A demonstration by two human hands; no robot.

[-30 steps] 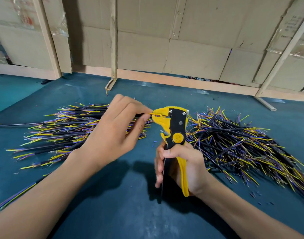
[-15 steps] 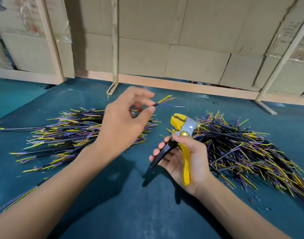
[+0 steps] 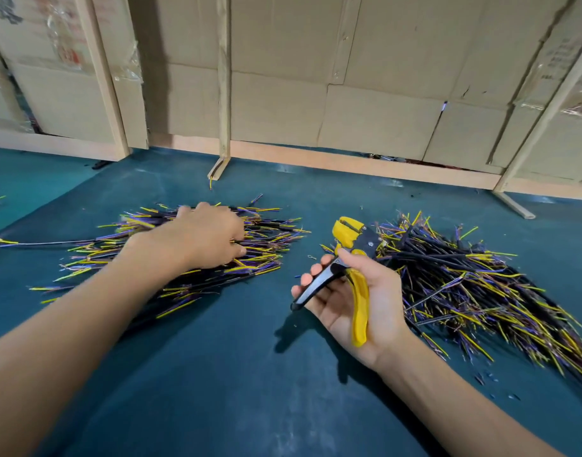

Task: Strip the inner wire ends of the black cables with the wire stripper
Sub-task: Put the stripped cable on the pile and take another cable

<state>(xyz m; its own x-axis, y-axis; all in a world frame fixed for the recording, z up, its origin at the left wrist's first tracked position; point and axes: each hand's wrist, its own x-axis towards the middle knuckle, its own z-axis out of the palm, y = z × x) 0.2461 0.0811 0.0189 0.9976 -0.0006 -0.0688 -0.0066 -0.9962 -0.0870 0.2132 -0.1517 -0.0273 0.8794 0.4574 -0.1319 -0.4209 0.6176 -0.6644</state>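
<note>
While your right hand (image 3: pixel 352 301) held the wire stripper (image 3: pixel 350 258) palm-up, fingers loosely curled around its handles, your left hand (image 3: pixel 205 237) rested on the left cable pile (image 3: pixel 170 258). Its finger position was blurred; I cannot tell.

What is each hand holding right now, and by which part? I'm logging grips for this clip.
The right hand holds the wire stripper by its handles. The left hand rests on the left cable pile; motion blur hides whether it grips a cable.
</note>
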